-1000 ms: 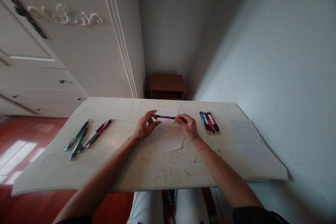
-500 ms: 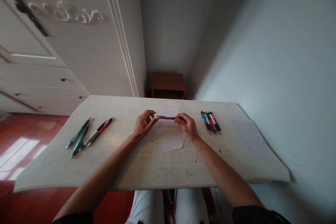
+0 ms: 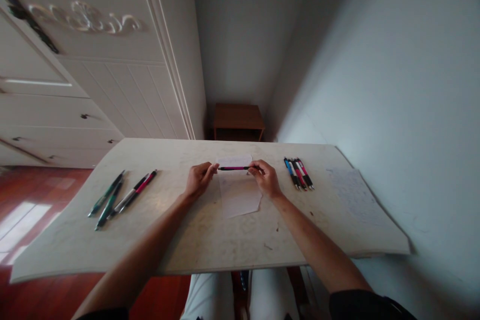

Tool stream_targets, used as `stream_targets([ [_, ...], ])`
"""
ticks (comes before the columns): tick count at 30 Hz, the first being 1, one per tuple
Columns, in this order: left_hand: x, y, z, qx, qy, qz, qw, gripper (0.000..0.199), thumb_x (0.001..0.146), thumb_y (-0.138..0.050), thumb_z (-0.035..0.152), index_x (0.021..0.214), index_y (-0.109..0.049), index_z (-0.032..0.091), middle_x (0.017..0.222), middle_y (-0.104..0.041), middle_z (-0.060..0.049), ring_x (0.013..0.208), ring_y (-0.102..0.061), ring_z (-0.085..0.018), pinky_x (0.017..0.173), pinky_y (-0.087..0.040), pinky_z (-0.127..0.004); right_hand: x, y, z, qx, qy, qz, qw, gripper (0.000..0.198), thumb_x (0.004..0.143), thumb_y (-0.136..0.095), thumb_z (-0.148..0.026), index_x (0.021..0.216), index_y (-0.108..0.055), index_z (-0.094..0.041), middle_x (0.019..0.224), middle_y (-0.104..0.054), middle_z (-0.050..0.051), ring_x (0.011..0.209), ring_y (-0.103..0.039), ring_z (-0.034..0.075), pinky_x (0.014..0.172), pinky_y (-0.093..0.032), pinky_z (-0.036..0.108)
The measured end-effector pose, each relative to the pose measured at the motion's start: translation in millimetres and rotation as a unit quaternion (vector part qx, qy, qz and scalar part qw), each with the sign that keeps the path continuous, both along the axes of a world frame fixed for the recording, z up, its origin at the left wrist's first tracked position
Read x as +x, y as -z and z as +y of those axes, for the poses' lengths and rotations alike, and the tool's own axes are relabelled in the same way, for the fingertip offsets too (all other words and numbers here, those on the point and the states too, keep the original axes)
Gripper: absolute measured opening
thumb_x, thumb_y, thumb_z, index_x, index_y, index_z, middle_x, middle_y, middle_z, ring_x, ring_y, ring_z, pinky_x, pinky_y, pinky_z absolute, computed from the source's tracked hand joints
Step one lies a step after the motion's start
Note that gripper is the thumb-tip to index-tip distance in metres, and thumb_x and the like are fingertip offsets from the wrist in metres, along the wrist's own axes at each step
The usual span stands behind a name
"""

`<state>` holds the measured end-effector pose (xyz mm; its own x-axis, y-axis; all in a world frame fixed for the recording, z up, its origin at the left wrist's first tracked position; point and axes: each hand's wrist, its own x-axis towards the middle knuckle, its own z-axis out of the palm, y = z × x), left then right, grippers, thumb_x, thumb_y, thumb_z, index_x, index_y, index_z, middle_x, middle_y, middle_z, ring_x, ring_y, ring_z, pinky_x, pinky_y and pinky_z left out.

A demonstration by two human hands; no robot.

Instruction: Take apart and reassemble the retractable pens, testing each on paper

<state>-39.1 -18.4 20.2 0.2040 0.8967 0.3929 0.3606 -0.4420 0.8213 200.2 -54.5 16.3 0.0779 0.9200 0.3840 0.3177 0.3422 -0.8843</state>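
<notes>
A magenta and black pen (image 3: 234, 168) lies level between my two hands, just above a white sheet of paper (image 3: 240, 197). My left hand (image 3: 200, 178) pinches the pen's left end between thumb and forefinger. At the other end, the fingers of my right hand (image 3: 264, 177) close on the pen and partly cover its tip. Several pens (image 3: 298, 174) with blue, white and pink barrels lie side by side to the right. Over on the left are two green pens (image 3: 108, 201), with a silver pen (image 3: 129, 194) and a pink and black pen (image 3: 140, 189) close beside them.
The white table (image 3: 180, 245) carries a written-on sheet (image 3: 352, 195) near its right edge. A wall (image 3: 405, 110) runs along the right side. Beyond the far edge stands a small brown wooden stand (image 3: 239, 117), and a white cabinet (image 3: 123, 95) rises at the back left.
My left thumb and forefinger have closed on the pen's left end, where the hand was more open before. The clip no longer shows along the pen's top. The view has shifted slightly.
</notes>
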Motion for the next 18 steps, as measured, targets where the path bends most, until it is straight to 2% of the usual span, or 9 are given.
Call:
stream_targets([
  [2, -0.1, 2.4, 1.9, 0.018, -0.002, -0.024, 1.000, 0.035, 0.082, -0.066, 0.049, 0.090, -0.066, 0.014, 0.062, -0.058, 0.002, 0.046, -0.047, -0.008, 0.045, -0.036, -0.019, 1.6, 0.8, 1.2, 0.002, 0.015, 0.009, 1.000, 0.013, 0.081, -0.064, -0.032, 0.084, -0.066, -0.019, 0.077, -0.065, 0.002, 0.073, -0.060, 0.017, 0.070, -0.047, 0.028],
  [4, 0.9, 4.4, 4.0, 0.040, 0.017, -0.039, 0.998, 0.048, 0.074, -0.075, 0.047, 0.109, -0.062, 0.017, 0.077, -0.063, 0.000, 0.046, -0.046, -0.006, 0.045, -0.038, -0.019, 2.7, 1.0, 1.9, 0.004, 0.022, 0.010, 1.000, 0.013, 0.081, -0.065, -0.032, 0.083, -0.066, -0.019, 0.079, -0.066, 0.002, 0.074, -0.060, 0.018, 0.071, -0.047, 0.029],
  [5, 1.6, 5.0, 4.9, 0.057, 0.033, -0.037, 0.997, 0.048, 0.074, -0.076, 0.046, 0.110, -0.063, 0.017, 0.081, -0.065, -0.001, 0.046, -0.045, -0.005, 0.046, -0.040, -0.019, 3.0, 0.8, 2.0, 0.006, 0.022, 0.007, 1.000, 0.013, 0.081, -0.064, -0.032, 0.082, -0.066, -0.019, 0.078, -0.066, 0.002, 0.074, -0.060, 0.018, 0.070, -0.047, 0.029],
  [7, 2.7, 4.7, 6.0, 0.092, 0.052, -0.018, 0.994, 0.033, 0.078, -0.072, 0.043, 0.099, -0.067, 0.018, 0.081, -0.066, -0.002, 0.048, -0.048, -0.006, 0.052, -0.043, -0.021, 2.9, 0.2, 1.8, 0.011, 0.016, -0.005, 1.000, 0.012, 0.081, -0.064, -0.032, 0.081, -0.066, -0.020, 0.076, -0.065, 0.002, 0.072, -0.059, 0.017, 0.069, -0.046, 0.028],
  [9, 3.0, 2.8, 5.9, 0.108, 0.051, 0.009, 0.993, 0.024, 0.084, -0.067, 0.041, 0.085, -0.069, 0.017, 0.072, -0.065, -0.002, 0.052, -0.051, -0.008, 0.055, -0.044, -0.021, 2.5, -0.4, 1.1, 0.018, 0.009, -0.015, 1.000, 0.012, 0.082, -0.064, -0.031, 0.081, -0.066, -0.020, 0.074, -0.064, 0.001, 0.070, -0.058, 0.017, 0.069, -0.046, 0.028],
  [14, -0.4, -2.8, 1.8, 0.066, 0.075, 0.055, 0.993, 0.040, 0.095, -0.049, 0.040, 0.067, -0.064, 0.015, 0.056, -0.056, 0.000, 0.052, -0.051, -0.010, 0.053, -0.040, -0.022, 2.3, -0.6, 0.5, 0.022, 0.003, -0.027, 0.999, 0.012, 0.083, -0.064, -0.031, 0.081, -0.065, -0.020, 0.073, -0.064, 0.001, 0.068, -0.058, 0.017, 0.068, -0.046, 0.028],
  [16, -1.6, -3.2, -0.2, 0.043, 0.086, 0.050, 0.994, 0.041, 0.096, -0.046, 0.040, 0.068, -0.062, 0.015, 0.056, -0.055, 0.000, 0.051, -0.050, -0.010, 0.052, -0.040, -0.021, 2.8, -0.4, 0.9, 0.025, 0.009, -0.031, 0.999, 0.012, 0.083, -0.064, -0.031, 0.081, -0.066, -0.019, 0.075, -0.064, 0.001, 0.070, -0.058, 0.017, 0.068, -0.046, 0.028],
  [18, -1.7, -2.2, -1.4, 0.028, 0.086, 0.033, 0.995, 0.031, 0.092, -0.054, 0.042, 0.083, -0.064, 0.014, 0.063, -0.058, 0.001, 0.051, -0.050, -0.009, 0.050, -0.039, -0.020, 3.4, -0.2, 1.4, 0.026, 0.016, -0.031, 0.999, 0.012, 0.083, -0.064, -0.031, 0.082, -0.066, -0.019, 0.076, -0.065, 0.002, 0.071, -0.058, 0.017, 0.069, -0.046, 0.029],
])
